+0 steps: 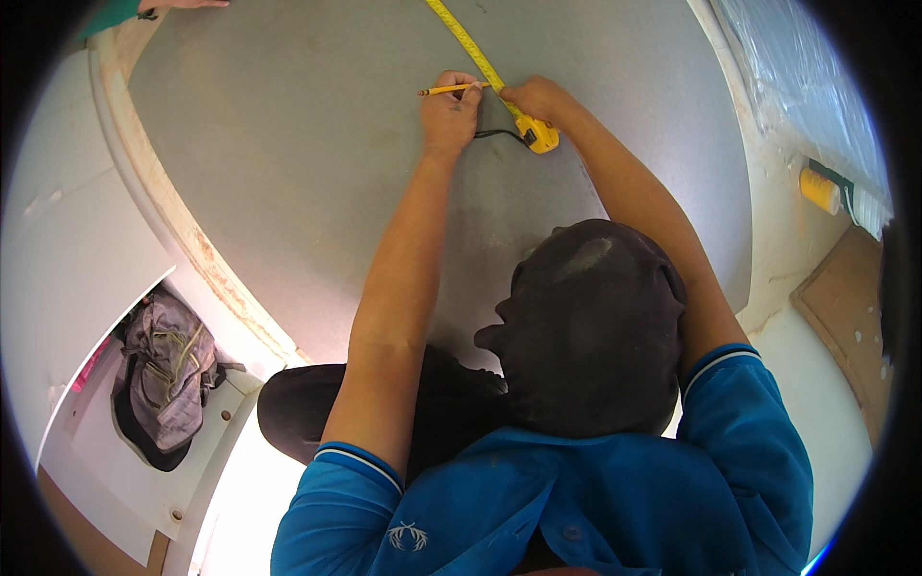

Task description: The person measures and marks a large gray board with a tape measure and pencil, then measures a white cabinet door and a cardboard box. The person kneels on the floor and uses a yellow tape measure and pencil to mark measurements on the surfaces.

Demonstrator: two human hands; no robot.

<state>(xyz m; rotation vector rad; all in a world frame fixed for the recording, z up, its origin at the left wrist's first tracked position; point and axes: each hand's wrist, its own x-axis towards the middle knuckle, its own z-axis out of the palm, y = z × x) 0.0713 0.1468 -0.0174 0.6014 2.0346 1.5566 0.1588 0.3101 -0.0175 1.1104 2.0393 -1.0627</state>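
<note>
My left hand [450, 113] pinches a yellow pencil [444, 90], its tip at the edge of the tape blade. My right hand [534, 98] is closed at the tape measure [545, 139], with fingertips against the blade just beyond the case. The extended yellow blade [465, 39] runs from the case toward the far edge of the view, lying on a large grey sheet [317, 173]. A black strap [497, 132] loops from the case toward my left wrist. Fingers of the right hand are partly hidden.
My dark-trousered knee [595, 326] rises between my arms. At the far left edge is another person's hand [192, 3] with a green sleeve. A grey backpack [168, 360] sits in a white compartment at left. A yellow-labelled bottle [819, 191] and clear plastic sheeting [807, 77] are at right.
</note>
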